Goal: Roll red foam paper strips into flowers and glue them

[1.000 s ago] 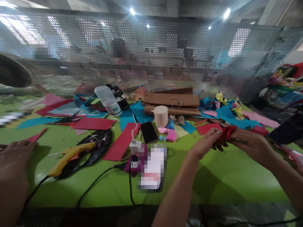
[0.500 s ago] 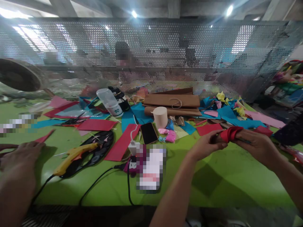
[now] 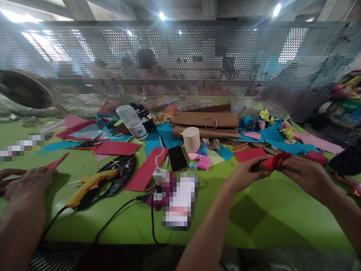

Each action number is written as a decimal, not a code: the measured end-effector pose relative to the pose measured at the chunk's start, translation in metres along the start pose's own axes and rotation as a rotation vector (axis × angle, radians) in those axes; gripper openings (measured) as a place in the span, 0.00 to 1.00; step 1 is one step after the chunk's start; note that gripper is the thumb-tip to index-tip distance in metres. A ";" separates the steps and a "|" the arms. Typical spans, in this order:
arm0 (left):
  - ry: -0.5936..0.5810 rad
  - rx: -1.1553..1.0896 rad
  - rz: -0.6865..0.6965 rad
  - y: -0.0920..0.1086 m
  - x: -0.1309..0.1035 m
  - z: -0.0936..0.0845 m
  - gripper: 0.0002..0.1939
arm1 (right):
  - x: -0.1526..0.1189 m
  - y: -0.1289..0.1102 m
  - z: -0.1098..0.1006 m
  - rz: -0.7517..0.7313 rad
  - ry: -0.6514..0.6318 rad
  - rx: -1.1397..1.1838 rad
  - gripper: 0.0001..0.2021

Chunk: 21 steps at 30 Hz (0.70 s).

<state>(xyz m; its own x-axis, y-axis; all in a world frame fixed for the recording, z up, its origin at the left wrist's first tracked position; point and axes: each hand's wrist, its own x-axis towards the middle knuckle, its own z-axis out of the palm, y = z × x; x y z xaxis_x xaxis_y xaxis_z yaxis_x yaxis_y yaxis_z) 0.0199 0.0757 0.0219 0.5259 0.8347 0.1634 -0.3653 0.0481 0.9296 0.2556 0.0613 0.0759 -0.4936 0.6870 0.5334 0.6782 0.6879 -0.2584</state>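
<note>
My left hand (image 3: pixel 248 173) and my right hand (image 3: pixel 308 172) are raised over the right side of the green table (image 3: pixel 267 229). Between them they hold a curled, folded strip of red paper (image 3: pixel 276 162), the fingers of both closed on it. Some fingertips are hidden behind the paper. Just behind my left hand lies a flat red paper piece (image 3: pixel 249 154). A cream-coloured cylinder (image 3: pixel 191 140) stands upright further to the left, with small pink and blue bits (image 3: pixel 200 161) at its foot.
At the left edge, a co-worker's hands (image 3: pixel 28 182) hold red paper. A yellow glue gun (image 3: pixel 91 186) rests on a black tray, its cord trailing forward. A black phone (image 3: pixel 177 159), power strip (image 3: pixel 159 197), brown folded sheets (image 3: pixel 208 120) and plastic bottle (image 3: pixel 132 122) occupy the middle.
My hands keep hold of the red paper with almost no movement. The view has shifted slightly, and the co-worker's hands at the left appear a little further right.
</note>
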 end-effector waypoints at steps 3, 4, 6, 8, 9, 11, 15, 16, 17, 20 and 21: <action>-0.009 0.034 0.007 -0.001 0.000 0.000 0.35 | 0.000 -0.001 0.000 0.011 0.011 -0.004 0.11; -0.012 0.053 0.014 -0.001 0.000 0.000 0.36 | 0.000 -0.002 0.000 0.017 0.009 -0.002 0.11; -0.015 0.095 0.034 0.000 0.000 -0.001 0.37 | 0.001 -0.004 0.001 0.023 0.006 0.009 0.11; -0.013 0.138 0.044 0.001 -0.001 -0.001 0.38 | 0.003 -0.005 0.001 0.018 0.010 0.018 0.11; -0.012 0.158 0.045 0.002 -0.001 -0.001 0.38 | 0.004 -0.006 0.001 0.010 0.011 0.020 0.10; -0.012 0.182 0.051 0.004 -0.003 -0.002 0.36 | 0.005 -0.008 0.001 -0.010 0.013 0.024 0.10; -0.027 0.167 0.072 0.005 -0.005 -0.002 0.34 | 0.007 -0.009 0.001 -0.031 0.008 0.033 0.10; -0.026 0.164 0.069 0.005 -0.005 -0.002 0.34 | 0.007 -0.010 0.001 -0.035 0.012 0.029 0.10; -0.025 0.161 0.066 0.005 -0.005 -0.002 0.34 | 0.007 -0.010 0.001 -0.041 0.017 0.025 0.10; -0.033 0.125 0.068 0.003 -0.004 -0.002 0.34 | 0.008 -0.011 0.001 -0.056 0.030 0.018 0.09; -0.036 0.114 0.076 0.002 -0.003 -0.002 0.34 | 0.008 -0.012 0.001 -0.059 0.030 0.017 0.09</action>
<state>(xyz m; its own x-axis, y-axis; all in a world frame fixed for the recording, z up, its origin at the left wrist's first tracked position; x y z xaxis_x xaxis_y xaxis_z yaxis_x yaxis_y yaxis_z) 0.0159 0.0742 0.0226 0.5284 0.8131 0.2443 -0.3164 -0.0785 0.9454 0.2433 0.0589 0.0819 -0.5157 0.6376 0.5723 0.6385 0.7314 -0.2395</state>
